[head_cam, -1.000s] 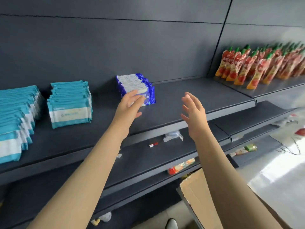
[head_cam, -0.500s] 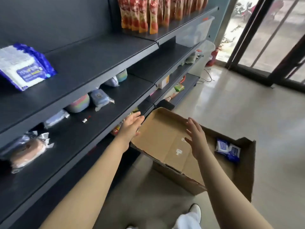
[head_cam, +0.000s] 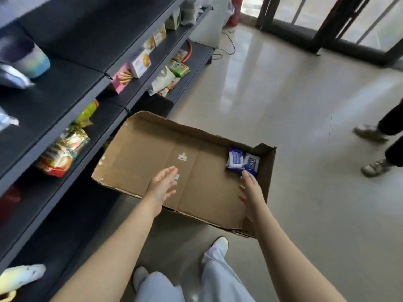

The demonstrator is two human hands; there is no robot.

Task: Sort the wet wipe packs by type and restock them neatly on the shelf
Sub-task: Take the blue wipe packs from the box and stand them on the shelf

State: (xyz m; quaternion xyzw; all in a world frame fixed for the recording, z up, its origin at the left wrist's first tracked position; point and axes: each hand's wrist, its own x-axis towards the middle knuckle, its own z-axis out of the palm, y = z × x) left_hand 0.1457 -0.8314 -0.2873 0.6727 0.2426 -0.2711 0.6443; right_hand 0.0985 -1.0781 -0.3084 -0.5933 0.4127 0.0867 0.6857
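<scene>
Head view: a cardboard box [head_cam: 141, 153] stands beside the dark shelf [head_cam: 65, 92]. Two blue wipe packs [head_cam: 236, 159] lie side by side in its far right corner. The left hand [head_cam: 162, 185] hovers flat and empty over the box floor. The right hand [head_cam: 250, 192], fingers straight and holding nothing, reaches to the packs; whether it touches them is unclear.

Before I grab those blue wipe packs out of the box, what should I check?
1. Blue wipe packs in cardboard box: ok, two in its far right corner.
2. Right hand free: ok, open, fingertips at the packs.
3. Left hand free: ok, open over the box.
4. Grip on packs: not ok, none yet.
5. Further packs underneath: cannot tell.
6. Bystander's shoes apart from box: ok.
</scene>
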